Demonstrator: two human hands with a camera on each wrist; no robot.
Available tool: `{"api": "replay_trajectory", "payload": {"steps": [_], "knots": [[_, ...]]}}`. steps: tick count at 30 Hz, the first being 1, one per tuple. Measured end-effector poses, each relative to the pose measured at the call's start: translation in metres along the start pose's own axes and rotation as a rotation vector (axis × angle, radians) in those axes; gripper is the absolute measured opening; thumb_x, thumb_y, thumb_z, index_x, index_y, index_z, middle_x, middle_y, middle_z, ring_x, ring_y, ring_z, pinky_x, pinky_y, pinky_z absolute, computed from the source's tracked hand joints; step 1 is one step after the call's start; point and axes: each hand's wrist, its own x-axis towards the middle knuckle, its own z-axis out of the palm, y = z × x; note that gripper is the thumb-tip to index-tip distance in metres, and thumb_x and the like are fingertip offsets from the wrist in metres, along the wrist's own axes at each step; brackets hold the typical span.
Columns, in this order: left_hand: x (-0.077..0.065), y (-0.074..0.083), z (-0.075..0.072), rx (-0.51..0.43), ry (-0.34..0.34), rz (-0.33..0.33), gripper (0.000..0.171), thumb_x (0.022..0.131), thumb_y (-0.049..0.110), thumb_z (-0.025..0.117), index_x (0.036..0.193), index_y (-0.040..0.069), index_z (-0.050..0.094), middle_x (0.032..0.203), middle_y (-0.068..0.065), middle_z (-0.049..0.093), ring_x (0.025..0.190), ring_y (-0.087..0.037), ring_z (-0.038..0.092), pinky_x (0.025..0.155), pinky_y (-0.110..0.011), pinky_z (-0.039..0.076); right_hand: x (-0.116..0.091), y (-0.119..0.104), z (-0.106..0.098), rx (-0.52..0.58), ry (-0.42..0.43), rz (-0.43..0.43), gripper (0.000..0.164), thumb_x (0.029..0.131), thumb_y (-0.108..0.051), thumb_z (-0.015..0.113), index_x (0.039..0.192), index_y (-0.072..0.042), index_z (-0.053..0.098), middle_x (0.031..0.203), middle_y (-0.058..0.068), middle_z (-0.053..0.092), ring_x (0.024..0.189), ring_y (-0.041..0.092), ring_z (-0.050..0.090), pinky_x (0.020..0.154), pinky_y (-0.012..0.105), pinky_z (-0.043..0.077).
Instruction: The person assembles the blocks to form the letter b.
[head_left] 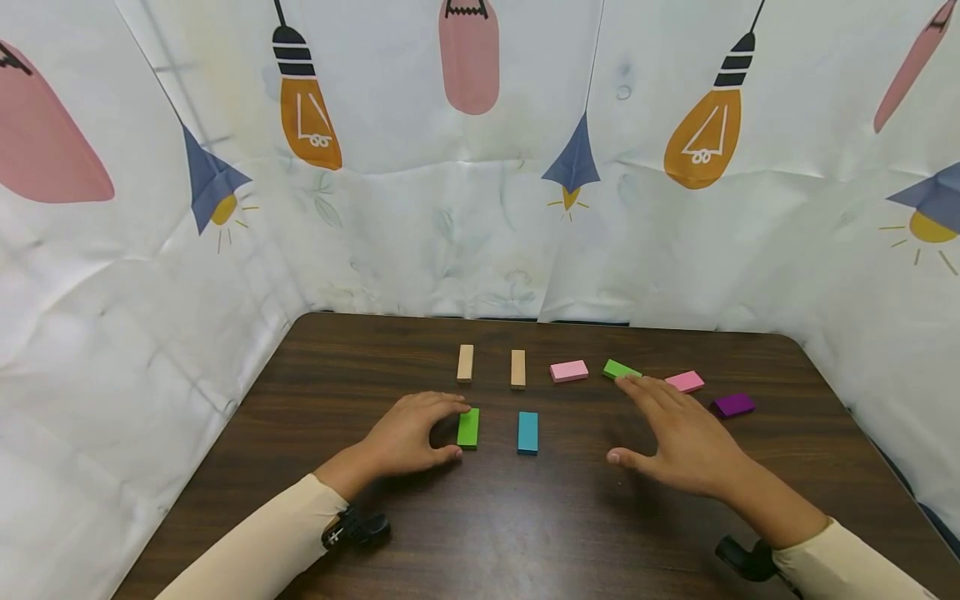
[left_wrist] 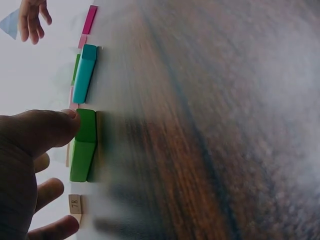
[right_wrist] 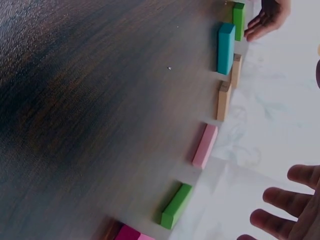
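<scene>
My left hand (head_left: 408,435) is beside a green block (head_left: 468,429) on the table, index fingertip right at its far corner, thumb near its close end. In the left wrist view the thumb overlaps that green block (left_wrist: 83,150), and the fingers are spread. A blue block (head_left: 528,433) lies just right of it. Over the right half of the table hovers my right hand (head_left: 686,437), fingers extended and thumb apart, with nothing in it. Its fingertips overlap a second green block (head_left: 619,368) in the head view, and a bright pink block (head_left: 686,382) is partly covered behind the hand.
Two plain wooden blocks (head_left: 465,363) stand in a row behind the green and blue ones. A light pink block (head_left: 569,372) and a purple block (head_left: 732,406) lie on the right side. A printed white curtain (head_left: 420,242) borders the brown table (head_left: 495,533).
</scene>
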Motion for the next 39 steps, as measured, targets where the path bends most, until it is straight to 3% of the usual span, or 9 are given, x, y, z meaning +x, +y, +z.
{"api": "replay_trajectory", "payload": {"steps": [7,21,31,39], "knots": [[0.002,-0.003,0.005,0.009,-0.008,-0.011,0.062,0.088,0.04,0.08,0.142,0.019,0.061,0.147,-0.001,0.056,0.135,-0.029,0.051,0.109,-0.061,0.037,0.001,-0.001,0.004,0.0,-0.006,0.0,0.102,0.085,-0.079,0.059,0.158,-0.011,0.038,0.156,0.018,0.043,0.14,0.046,0.041,0.109,0.064,0.034],[0.005,-0.005,0.007,0.004,-0.008,0.003,0.061,0.087,0.039,0.081,0.14,0.018,0.062,0.147,-0.004,0.057,0.135,-0.03,0.05,0.11,-0.06,0.036,0.002,-0.002,0.009,0.018,-0.038,0.019,0.105,0.083,-0.082,0.058,0.159,-0.014,0.036,0.154,0.015,0.045,0.141,0.043,0.04,0.111,0.064,0.032],[0.006,-0.008,0.008,0.002,-0.005,0.011,0.058,0.087,0.038,0.081,0.138,0.018,0.064,0.145,-0.003,0.058,0.135,-0.031,0.051,0.11,-0.059,0.036,0.004,-0.001,0.014,0.024,-0.022,-0.004,0.102,0.083,-0.076,0.065,0.158,-0.013,0.037,0.153,0.014,0.046,0.139,0.039,0.043,0.109,0.063,0.034],[0.005,-0.008,0.007,0.0,-0.003,0.02,0.05,0.087,0.037,0.081,0.132,0.018,0.068,0.141,-0.002,0.061,0.133,-0.032,0.052,0.11,-0.059,0.036,0.004,-0.001,0.015,0.014,-0.026,-0.016,0.101,0.085,-0.079,0.058,0.158,-0.012,0.037,0.153,0.013,0.047,0.139,0.039,0.043,0.109,0.064,0.034]]}}
